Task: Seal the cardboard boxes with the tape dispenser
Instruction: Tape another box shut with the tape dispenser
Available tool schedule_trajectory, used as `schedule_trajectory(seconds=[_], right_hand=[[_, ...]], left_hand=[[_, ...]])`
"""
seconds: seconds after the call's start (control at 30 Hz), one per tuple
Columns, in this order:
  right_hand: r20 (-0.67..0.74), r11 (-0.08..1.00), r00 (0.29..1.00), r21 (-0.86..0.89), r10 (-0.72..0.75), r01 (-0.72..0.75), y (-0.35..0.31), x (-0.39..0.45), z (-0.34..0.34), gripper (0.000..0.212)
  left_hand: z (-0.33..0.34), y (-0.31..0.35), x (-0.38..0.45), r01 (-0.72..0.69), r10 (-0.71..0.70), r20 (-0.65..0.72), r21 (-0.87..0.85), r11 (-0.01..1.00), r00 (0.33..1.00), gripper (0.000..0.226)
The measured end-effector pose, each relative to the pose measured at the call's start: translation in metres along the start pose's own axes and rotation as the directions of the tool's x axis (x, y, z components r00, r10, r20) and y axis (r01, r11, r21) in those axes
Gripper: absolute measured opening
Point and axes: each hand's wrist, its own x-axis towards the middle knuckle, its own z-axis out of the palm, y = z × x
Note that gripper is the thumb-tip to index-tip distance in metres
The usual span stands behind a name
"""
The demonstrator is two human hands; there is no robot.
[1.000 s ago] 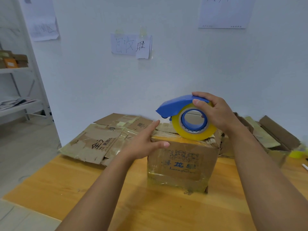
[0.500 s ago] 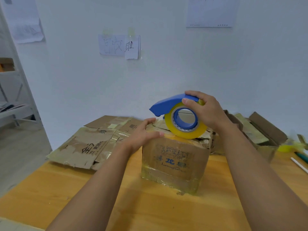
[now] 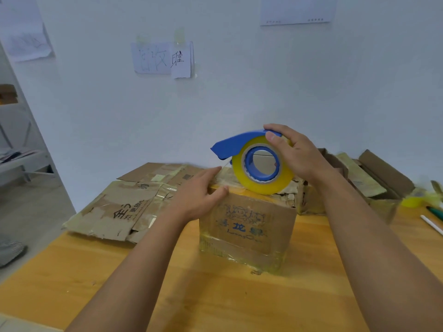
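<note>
At the far left of the frame a metal shelf unit [image 3: 14,144] stands against the wall. On the left part of the wooden table [image 3: 96,279] lies a heap of flattened cardboard [image 3: 124,207], patched with old tape.

Moving towards the centre, the person's left hand [image 3: 199,195] lies on the upper left corner of the cardboard box [image 3: 249,226]: fingers straight along the top, thumb pressed against the front face, bracing it rather than curling round anything. The box stands upright in the middle of the frame, blue print on its front, and yellowish tape already wraps its lower part.

On the box top rests the tape dispenser [image 3: 259,161], blue, carrying a yellow roll, its cutter nose pointing left towards the left fingertips. The right hand [image 3: 294,156] grips it from above and behind, fingers curled over the blue guard and the roll.

At right, behind the forearm, sit open, worn boxes [image 3: 374,173]; near the right edge lie a second yellow tape roll [image 3: 412,200] and some pens [image 3: 431,224].

The risks, as a judgement: the box looks light and battered, so a pull on the dispenser could drag or tip it if the left hand slackens. The left fingertips are close to the cutter, so a quick stroke leftward could catch them. The top looks torn and uneven, so tape may wrinkle or fail to stick.
</note>
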Motion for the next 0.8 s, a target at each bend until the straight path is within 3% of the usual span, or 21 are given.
schedule_trajectory(seconds=[0.2, 0.5, 0.63, 0.8], right_hand=[[0.014, 0.995, 0.999, -0.088, -0.037, 0.038, -0.009, 0.005, -0.004, 0.025], [0.071, 0.991, 0.997, -0.130, -0.025, 0.034, -0.008, 0.000, -0.021, 0.027], [0.024, 0.994, 1.000, -0.106, -0.019, 0.021, -0.005, 0.000, -0.014, 0.025], [-0.002, 1.000, 1.000, -0.012, 0.026, -0.026, -0.002, 0.000, -0.013, 0.021]], left_hand=[[0.007, 0.001, 0.003, 0.008, 0.004, -0.104, 0.116, 0.993, 0.995, 0.066], [0.010, 0.002, 0.004, 0.029, -0.010, -0.106, 0.186, 0.982, 0.994, 0.059], [0.006, 0.015, 0.009, -0.080, 0.096, -0.036, 0.310, 0.947, 0.995, 0.046], [0.011, 0.025, 0.006, -0.097, 0.106, -0.032, 0.222, 0.970, 0.994, 0.032]])
